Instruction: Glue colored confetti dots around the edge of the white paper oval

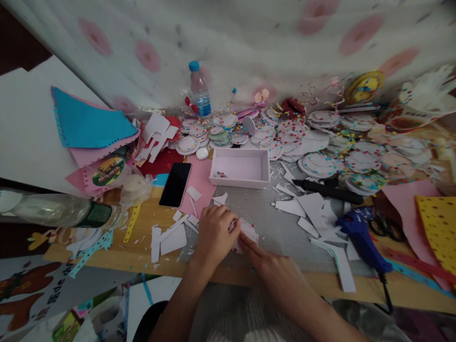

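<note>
Fingers (pixel 228 216) of the left hand (pixel 213 237) are curled in close at the left side of one white disc (pixel 249 229) with little coloured dots, thumb bent toward the index finger. Whether the disc's edge is actually pinched there can't be told, since the contact is partly covered. On the right hand (pixel 278 273), the fingers are held fairly straight and close together, with the tips laid at the disc's near edge; its thumb is hidden, so a real grip can't be made out either.

So, head view, the only one: two hands, one disc being worked on, and it's placed right between the two sets of fingertips, over the grey mat (pixel 295 251), near the front of the table (pixel 142 251).

Count for the rest: one open white box (pixel 242 166) is set beyond the hands, with a few tiny bits in its left corner. One phone (pixel 175 184) is laid to the left of it. Two bottles are seen: one upright bottle (pixel 200 92) at the back, one lying bottle (pixel 67 210) at far left. One blue glue gun (pixel 363 237) and one pair of scissors (pixel 386 228) are parked on the right. Finished-looking discs (pixel 317 165) are heaped along the back, too overlapped to be counted, same for the paper scraps (pixel 315 206).
</note>
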A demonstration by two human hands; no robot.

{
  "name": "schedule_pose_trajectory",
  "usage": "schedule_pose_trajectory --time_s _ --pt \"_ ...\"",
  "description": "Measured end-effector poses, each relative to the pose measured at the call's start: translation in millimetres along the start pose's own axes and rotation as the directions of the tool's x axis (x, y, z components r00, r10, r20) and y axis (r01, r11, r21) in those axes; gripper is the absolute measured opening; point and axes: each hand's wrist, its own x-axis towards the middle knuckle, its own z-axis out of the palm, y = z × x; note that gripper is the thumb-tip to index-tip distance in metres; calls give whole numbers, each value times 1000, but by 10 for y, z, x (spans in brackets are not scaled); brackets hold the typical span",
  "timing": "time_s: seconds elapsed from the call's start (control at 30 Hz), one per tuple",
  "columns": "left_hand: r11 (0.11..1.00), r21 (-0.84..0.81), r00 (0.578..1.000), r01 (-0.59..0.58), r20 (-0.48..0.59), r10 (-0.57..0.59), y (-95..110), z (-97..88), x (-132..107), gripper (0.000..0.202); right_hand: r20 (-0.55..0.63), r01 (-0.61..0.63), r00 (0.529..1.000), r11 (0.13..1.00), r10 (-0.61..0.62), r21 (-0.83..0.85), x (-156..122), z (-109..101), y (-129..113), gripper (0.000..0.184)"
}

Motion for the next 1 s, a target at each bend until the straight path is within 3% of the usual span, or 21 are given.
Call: schedule_pose_trajectory --time_s 0.17,0.6,1.0 --pt "999 -50 1000 5 23 -4 -14 -12 -18 18 -11 15 1000 1000 -15 16 10 -2 10 80" --pt "907 -414 991 81 131 -29 -157 -71 34 11 27 -1 1000 998 -1 69 10 -27 6 81" --pt "916 -354 977 191 155 -144 -130 -77 -14 15 69 -51 996 999 51 4 5 -114 -61 78"
